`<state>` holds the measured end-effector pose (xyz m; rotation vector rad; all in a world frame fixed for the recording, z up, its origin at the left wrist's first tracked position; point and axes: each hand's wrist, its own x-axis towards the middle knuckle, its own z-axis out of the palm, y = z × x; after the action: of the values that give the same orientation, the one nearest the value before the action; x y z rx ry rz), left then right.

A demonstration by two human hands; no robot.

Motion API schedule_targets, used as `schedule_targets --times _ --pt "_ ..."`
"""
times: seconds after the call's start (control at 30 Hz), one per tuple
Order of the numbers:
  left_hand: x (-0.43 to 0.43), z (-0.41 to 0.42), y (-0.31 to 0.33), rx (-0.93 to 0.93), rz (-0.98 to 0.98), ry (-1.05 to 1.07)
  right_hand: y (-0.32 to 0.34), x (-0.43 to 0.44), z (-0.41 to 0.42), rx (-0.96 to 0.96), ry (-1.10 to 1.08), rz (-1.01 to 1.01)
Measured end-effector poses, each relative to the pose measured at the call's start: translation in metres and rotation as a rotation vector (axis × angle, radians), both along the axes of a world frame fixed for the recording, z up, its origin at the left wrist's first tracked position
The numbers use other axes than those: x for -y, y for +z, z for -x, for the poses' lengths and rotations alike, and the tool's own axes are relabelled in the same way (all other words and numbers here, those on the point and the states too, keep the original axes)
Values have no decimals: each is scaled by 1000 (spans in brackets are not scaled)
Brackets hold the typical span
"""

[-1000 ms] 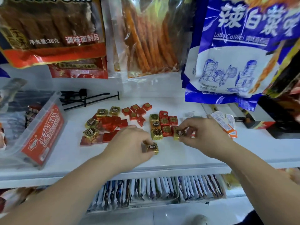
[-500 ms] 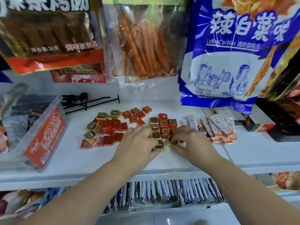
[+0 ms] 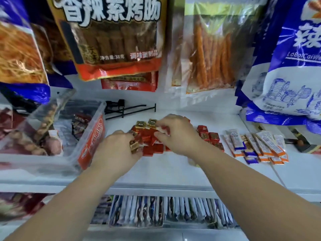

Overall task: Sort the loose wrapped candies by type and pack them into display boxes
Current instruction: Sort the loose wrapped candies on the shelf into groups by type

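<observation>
Square red wrapped candies (image 3: 152,150) lie in a heap on the white shelf (image 3: 165,173). Two gold wrapped candies (image 3: 146,123) sit at the heap's far edge. My left hand (image 3: 118,150) rests at the heap's left side, fingers curled on gold candies (image 3: 134,146). Over the heap's far right part, my right hand (image 3: 175,134) has its fingertips pinched down among the red candies; what it grips is hidden. More red candies (image 3: 208,136) lie in a group just right of it.
A clear plastic display box (image 3: 90,145) with a red label stands at the left, holding snacks. Long white-and-orange sachets (image 3: 257,146) lie at the right. Black metal hooks (image 3: 128,108) lie at the back. Large snack bags (image 3: 112,37) hang above. Packets (image 3: 156,213) fill the shelf below.
Both hands have moved left from the red-and-gold group to the left heap. The view has shifted left and closer, so the display box looks larger.
</observation>
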<state>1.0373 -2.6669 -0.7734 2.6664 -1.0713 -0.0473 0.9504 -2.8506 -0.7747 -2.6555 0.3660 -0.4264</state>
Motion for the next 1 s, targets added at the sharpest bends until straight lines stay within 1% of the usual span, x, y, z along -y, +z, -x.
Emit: schedule_targets --times 0.13,0.3,0.37,0.47,0.57,0.67,0.77,0.83,0.93,1.0 --pt "-7 -13 -5 -38 62 -24 -2 -12 -52 -89 -6 50" --pt "-6 -21 -4 -100 97 -10 -16 -21 -76 -159 -89 55" --pt "-4 -22 -4 -95 118 -14 -20 -22 -78 -137 -118 95" --pt "-1 -24 -1 -89 164 -10 -16 -21 -71 -28 -140 78" --pt "2 -23 8 -106 231 -5 4 -10 -42 52 -174 -40" --pt "10 -11 11 -177 283 -50 26 7 13 45 -212 -139" --pt "24 11 11 -249 336 -147 36 28 78 16 -283 -120" --pt "36 27 10 -254 365 -216 33 42 112 14 -360 -107" --pt "55 51 4 -231 391 -304 17 60 144 36 -484 -135" --pt "71 66 -2 -228 393 -350 5 68 153 53 -510 -128"
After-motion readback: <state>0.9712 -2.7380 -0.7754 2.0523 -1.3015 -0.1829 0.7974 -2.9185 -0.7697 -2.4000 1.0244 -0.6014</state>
